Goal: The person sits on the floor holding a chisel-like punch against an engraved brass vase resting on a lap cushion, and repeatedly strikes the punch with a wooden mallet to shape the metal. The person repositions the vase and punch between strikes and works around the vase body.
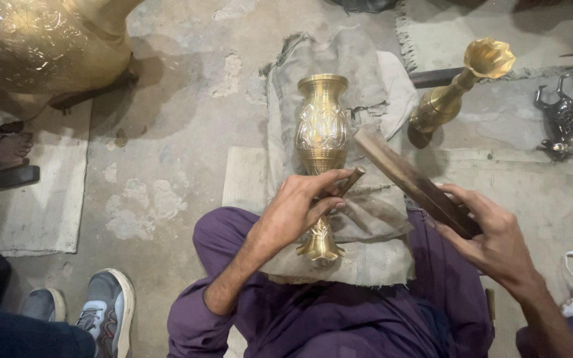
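Large embossed brass vessel (31,43) at upper left, cropped by the frame, beside a bare foot (1,147) on the concrete floor (180,119). Pale mat (28,199) below it; 2 grey sneakers (104,310) of another person at lower left. Centre: 1 engraved brass vase (321,142), lying on a grey cloth (373,219) draped over the person's purple-clad lap, mouth pointing away, flared foot toward the body. Left hand (296,209) closed around a short metal chisel (351,180), tip set against the vase's narrow lower neck. Right hand (492,235) gripping a long dark wooden mallet (412,179), its head raised just right of the vase body. Upper right: 1 slim brass vase with a ruffled mouth (455,89), lying tilted. Far right: dark metal figurines (568,122).
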The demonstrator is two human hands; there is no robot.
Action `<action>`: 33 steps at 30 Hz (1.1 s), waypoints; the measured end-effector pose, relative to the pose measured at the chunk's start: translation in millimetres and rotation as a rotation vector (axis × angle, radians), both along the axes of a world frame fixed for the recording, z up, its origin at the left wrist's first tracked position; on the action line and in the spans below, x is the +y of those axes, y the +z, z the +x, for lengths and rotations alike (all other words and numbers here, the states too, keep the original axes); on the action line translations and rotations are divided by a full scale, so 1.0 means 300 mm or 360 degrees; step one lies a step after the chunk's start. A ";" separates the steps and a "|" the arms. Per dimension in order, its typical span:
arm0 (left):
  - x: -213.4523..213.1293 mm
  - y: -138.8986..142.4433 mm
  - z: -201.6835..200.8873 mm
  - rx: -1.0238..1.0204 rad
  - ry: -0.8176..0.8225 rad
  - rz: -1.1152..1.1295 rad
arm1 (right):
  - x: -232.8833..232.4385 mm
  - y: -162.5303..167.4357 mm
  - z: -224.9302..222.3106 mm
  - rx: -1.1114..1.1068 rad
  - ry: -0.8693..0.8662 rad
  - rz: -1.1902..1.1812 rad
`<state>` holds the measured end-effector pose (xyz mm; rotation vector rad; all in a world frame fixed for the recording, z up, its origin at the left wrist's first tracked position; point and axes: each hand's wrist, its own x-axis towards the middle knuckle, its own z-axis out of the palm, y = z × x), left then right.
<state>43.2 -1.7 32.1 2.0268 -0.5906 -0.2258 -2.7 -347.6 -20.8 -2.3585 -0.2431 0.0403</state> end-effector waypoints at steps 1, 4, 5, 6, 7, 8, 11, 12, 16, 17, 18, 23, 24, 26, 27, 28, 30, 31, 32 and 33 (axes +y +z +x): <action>0.001 0.001 0.001 0.0008 -0.0001 -0.0006 | -0.002 0.004 0.006 -0.0016 0.0002 -0.0093; 0.002 0.000 0.001 0.0027 0.0007 -0.0027 | -0.005 0.030 0.016 -0.0126 -0.0008 -0.0088; 0.002 -0.001 -0.001 0.0029 0.0016 -0.0036 | -0.003 0.043 0.019 -0.0172 -0.0015 -0.0038; 0.002 -0.002 -0.003 0.0033 0.0019 -0.0044 | 0.000 0.057 0.021 -0.0196 -0.0024 -0.0057; 0.000 -0.004 -0.003 0.0043 0.0024 -0.0040 | 0.001 0.074 0.025 -0.0222 -0.0035 -0.0078; -0.002 -0.004 -0.004 0.0053 0.0031 -0.0036 | 0.002 0.093 0.030 -0.0248 -0.0045 -0.0099; -0.001 -0.004 -0.011 0.0022 0.0055 -0.0021 | 0.012 0.148 0.046 0.0164 0.0027 -0.0950; -0.001 -0.002 -0.013 0.0002 0.0063 -0.0018 | 0.022 0.160 0.047 -0.0002 0.0016 -0.0863; -0.009 0.000 -0.010 0.0079 0.0123 0.0037 | 0.048 0.195 0.056 -0.0407 0.0118 -0.0404; -0.009 0.000 -0.010 0.0079 0.0132 0.0047 | 0.050 0.201 0.060 -0.0446 0.0191 -0.0260; -0.009 0.000 -0.011 0.0080 0.0143 0.0056 | 0.049 0.207 0.062 -0.0336 0.0144 -0.0529; -0.002 -0.009 -0.018 0.0019 0.0131 -0.0013 | 0.043 0.205 0.068 -0.0204 -0.0084 -0.0199; -0.001 -0.012 -0.018 0.0025 0.0127 -0.0012 | 0.037 0.204 0.065 -0.0133 -0.0019 -0.0522; 0.002 -0.017 -0.023 -0.0026 0.0117 -0.0029 | 0.023 0.201 0.059 0.0022 0.0085 -0.1173; 0.005 -0.019 -0.021 -0.0057 0.0110 -0.0033 | 0.020 0.195 0.058 -0.0169 0.0087 -0.0919; 0.006 -0.021 -0.021 -0.0035 0.0107 -0.0035 | 0.018 0.189 0.057 -0.0358 0.0082 -0.0667; 0.010 -0.023 -0.026 0.0018 0.0109 -0.0044 | 0.011 0.185 0.053 -0.0454 0.0075 -0.0521; 0.012 -0.023 -0.024 0.0016 0.0103 -0.0050 | 0.006 0.188 0.053 -0.0374 0.0083 -0.0625; 0.013 -0.022 -0.024 0.0017 0.0097 -0.0059 | 0.001 0.193 0.051 -0.0290 0.0091 -0.0729; 0.015 -0.021 -0.023 0.0017 0.0086 -0.0065 | 0.000 0.198 0.051 -0.0237 0.0074 -0.0804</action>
